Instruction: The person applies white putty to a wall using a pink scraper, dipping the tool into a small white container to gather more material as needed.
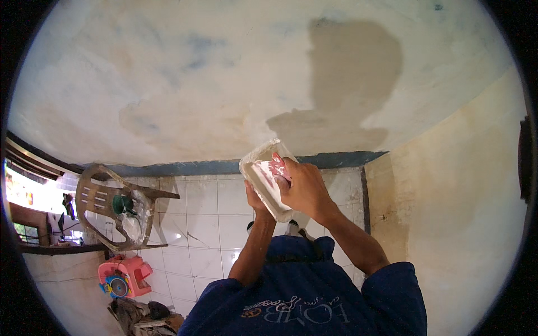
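Left hand [255, 197] cups the white tray [263, 179] from beneath, steadying it; right hand [302, 187], fingers curled, grips a red-handled tool [278, 166] against it, near the wall [224, 84].

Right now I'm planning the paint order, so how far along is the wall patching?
One grey filler patch is on the wall. In hand: the left hand supports a white plaster board, and the right hand holds a red-handled tool on it. Blotchy areas left of the patch remain bare.
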`<action>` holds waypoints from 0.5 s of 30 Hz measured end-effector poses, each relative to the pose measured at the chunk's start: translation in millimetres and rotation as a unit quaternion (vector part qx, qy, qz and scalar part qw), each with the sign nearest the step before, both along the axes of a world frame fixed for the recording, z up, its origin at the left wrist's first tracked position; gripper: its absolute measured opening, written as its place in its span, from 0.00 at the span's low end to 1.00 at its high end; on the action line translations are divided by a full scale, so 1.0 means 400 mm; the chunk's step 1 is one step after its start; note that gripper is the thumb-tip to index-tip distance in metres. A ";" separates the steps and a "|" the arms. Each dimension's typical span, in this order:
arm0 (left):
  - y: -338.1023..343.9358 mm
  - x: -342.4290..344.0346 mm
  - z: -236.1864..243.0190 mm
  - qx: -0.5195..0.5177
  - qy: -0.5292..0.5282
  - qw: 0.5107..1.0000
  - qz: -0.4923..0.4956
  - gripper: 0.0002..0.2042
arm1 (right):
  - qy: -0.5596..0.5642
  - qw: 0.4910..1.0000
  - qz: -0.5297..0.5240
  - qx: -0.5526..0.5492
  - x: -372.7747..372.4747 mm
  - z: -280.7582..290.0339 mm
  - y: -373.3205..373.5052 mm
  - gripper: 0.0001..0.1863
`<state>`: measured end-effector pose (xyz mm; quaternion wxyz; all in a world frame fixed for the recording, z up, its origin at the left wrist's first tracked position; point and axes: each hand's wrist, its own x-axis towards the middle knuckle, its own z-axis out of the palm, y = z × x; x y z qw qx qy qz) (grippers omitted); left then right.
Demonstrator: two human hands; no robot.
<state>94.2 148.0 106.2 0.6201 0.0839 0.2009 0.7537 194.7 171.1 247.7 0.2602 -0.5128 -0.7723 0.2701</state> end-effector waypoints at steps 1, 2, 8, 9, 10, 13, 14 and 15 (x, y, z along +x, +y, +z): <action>-0.001 0.003 -0.002 -0.031 0.004 0.999 0.019 0.35 | 0.000 1.000 0.003 -0.002 -0.008 0.009 -0.010 0.15; -0.002 0.002 0.004 -0.031 0.005 0.999 0.020 0.35 | -0.015 1.000 0.011 0.012 -0.020 0.017 -0.021 0.15; -0.009 -0.006 0.031 -0.045 0.030 0.999 0.006 0.32 | -0.023 0.999 0.013 0.021 -0.022 -0.006 -0.003 0.13; -0.015 -0.014 0.010 0.026 0.004 1.000 -0.017 0.32 | 0.001 1.000 0.007 0.026 -0.019 -0.006 0.001 0.13; -0.013 -0.017 0.001 0.027 0.004 1.000 -0.014 0.32 | 0.001 1.000 0.010 0.027 -0.024 0.001 -0.005 0.13; -0.011 -0.020 -0.013 0.015 0.000 1.000 -0.007 0.33 | 0.005 0.998 0.038 0.047 -0.046 0.011 -0.019 0.11; -0.012 -0.018 -0.011 0.015 0.001 1.000 -0.008 0.33 | 0.006 0.998 0.028 0.049 -0.051 -0.008 -0.009 0.11; -0.013 -0.017 -0.008 0.006 -0.008 1.000 0.001 0.33 | 0.008 0.999 0.017 0.051 -0.054 -0.019 -0.001 0.11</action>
